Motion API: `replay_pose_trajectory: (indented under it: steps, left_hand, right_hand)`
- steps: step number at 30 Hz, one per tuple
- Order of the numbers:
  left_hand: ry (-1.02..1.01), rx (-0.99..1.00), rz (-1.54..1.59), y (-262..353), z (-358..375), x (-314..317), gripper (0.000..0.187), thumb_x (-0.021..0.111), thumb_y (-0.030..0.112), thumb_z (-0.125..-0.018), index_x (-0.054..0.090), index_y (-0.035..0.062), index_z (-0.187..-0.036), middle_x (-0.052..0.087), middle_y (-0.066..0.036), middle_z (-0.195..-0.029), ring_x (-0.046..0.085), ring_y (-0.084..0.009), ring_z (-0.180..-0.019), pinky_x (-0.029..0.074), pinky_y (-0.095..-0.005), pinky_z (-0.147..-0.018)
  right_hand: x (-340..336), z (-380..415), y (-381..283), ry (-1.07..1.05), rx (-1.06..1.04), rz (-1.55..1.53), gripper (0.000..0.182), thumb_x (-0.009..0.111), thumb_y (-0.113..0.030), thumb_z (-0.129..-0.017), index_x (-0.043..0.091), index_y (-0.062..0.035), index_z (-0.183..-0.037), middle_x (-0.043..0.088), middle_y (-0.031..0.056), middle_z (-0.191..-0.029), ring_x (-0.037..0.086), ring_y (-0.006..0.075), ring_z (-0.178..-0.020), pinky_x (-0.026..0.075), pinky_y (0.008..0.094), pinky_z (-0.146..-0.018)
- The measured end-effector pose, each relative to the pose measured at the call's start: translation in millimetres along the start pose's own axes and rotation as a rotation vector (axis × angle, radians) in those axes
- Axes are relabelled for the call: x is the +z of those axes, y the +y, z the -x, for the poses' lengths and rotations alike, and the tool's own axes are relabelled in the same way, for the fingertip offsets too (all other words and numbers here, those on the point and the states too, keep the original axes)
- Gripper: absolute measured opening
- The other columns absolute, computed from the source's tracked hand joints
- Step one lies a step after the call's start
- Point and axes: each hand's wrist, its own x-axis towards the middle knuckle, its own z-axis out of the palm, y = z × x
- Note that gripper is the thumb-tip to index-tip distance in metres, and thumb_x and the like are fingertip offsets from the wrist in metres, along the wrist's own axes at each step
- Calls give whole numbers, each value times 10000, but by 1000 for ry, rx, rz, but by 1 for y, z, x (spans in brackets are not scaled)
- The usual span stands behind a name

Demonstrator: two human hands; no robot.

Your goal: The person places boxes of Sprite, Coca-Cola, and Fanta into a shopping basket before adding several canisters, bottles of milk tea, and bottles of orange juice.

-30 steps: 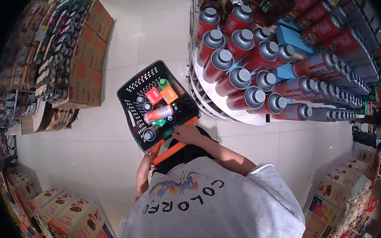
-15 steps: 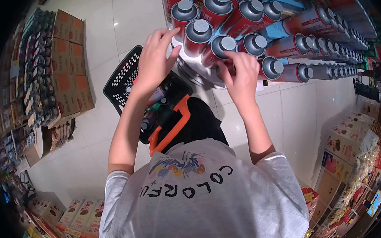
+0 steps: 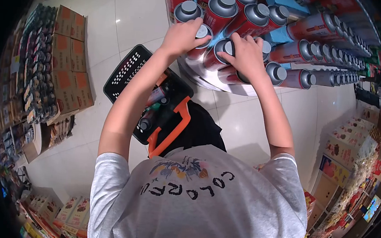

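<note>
Head view: red cans (image 3: pixel 210 59), grey caps (image 3: pixel 202 31).

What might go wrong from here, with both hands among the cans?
The left hand and right hand may knock over neighbouring, tightly packed cans. A front can could fall to the floor, being near the shelf edge. Neither hand is on the orange handle, so a bump might shift it.

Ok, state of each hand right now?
Left hand: thumb and fingers parted around a can's cap; grip can't be told.
Right hand: thumb and fingers parted at another can's cap; grip can't be told.
</note>
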Motion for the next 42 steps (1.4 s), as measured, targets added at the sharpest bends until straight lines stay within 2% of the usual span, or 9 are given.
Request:
replay_pose_trajectory:
  steps: [2, 5, 9, 17, 20, 26, 30, 35, 42]
  left_hand:
    - [-4, -53, 68, -6, 5, 2, 447, 593, 456, -762, 538, 78, -994, 623, -147, -804, 602, -351, -757, 483, -415, -655]
    - [70, -14, 64, -4, 14, 0, 382, 633, 390, -749, 553, 69, -941, 622, -143, -770, 606, -335, -717, 488, -398, -621]
    - [250, 162, 105, -6, 27, 1, 312, 726, 252, -682, 566, 62, -870, 612, -116, -712, 607, -290, -635, 486, -349, -552]
    - [245, 98, 182, -1, 32, -10, 304, 713, 240, -674, 564, 48, -856, 613, -94, -742, 606, -275, -655, 492, -346, -565]
    - [313, 35, 174, 4, 46, -17, 316, 729, 247, -662, 575, 54, -859, 623, -92, -752, 614, -269, -667, 496, -335, -577]
    - [431, -252, 150, 0, 97, -50, 336, 754, 262, -638, 586, 71, -858, 632, -77, -748, 624, -243, -649, 494, -312, -589]
    - [524, -442, 36, -17, 151, -74, 322, 753, 228, -621, 575, 55, -827, 627, -84, -740, 620, -243, -640, 491, -317, -581]
    - [450, -495, -162, -43, 213, -87, 284, 737, 232, -662, 573, 61, -819, 620, -87, -736, 614, -259, -649, 483, -333, -574]
    - [483, -742, -193, -97, 280, -69, 299, 738, 243, -678, 580, 51, -845, 618, -102, -732, 608, -283, -645, 477, -336, -572]
  right_hand:
    - [1, -2, 1, 5, -13, -35, 413, 672, -403, -712, 531, -62, -898, 579, 102, -695, 536, 267, -771, 329, 403, -816]
    - [1, -2, 3, 49, -42, -82, 391, 670, -383, -716, 546, -63, -903, 572, 100, -678, 540, 268, -768, 329, 407, -823]
    - [-2, -5, 5, 94, -70, -96, 337, 670, -363, -700, 544, -72, -813, 589, 82, -662, 541, 245, -749, 328, 421, -809]
    - [-4, -6, 3, 124, -67, -91, 338, 679, -360, -690, 549, -73, -811, 567, 90, -607, 541, 243, -733, 323, 410, -804]
    - [-5, -5, 2, 22, -7, -66, 378, 693, -372, -690, 561, -65, -868, 592, 98, -711, 550, 252, -771, 327, 409, -851]
    - [1, -7, 4, 75, -59, -104, 354, 675, -363, -693, 543, -58, -815, 581, 98, -633, 537, 256, -697, 323, 393, -770]
    - [-2, -10, 1, 71, -112, -91, 375, 672, -376, -699, 575, -44, -843, 580, 86, -637, 536, 244, -708, 316, 392, -790]
    - [-14, -13, -6, 70, -107, -122, 376, 678, -375, -688, 579, -45, -840, 564, 92, -682, 532, 242, -721, 308, 400, -835]
    - [-51, -16, -62, 173, -265, -193, 333, 745, -305, -603, 580, -61, -758, 535, 55, -660, 501, 213, -668, 317, 360, -742]
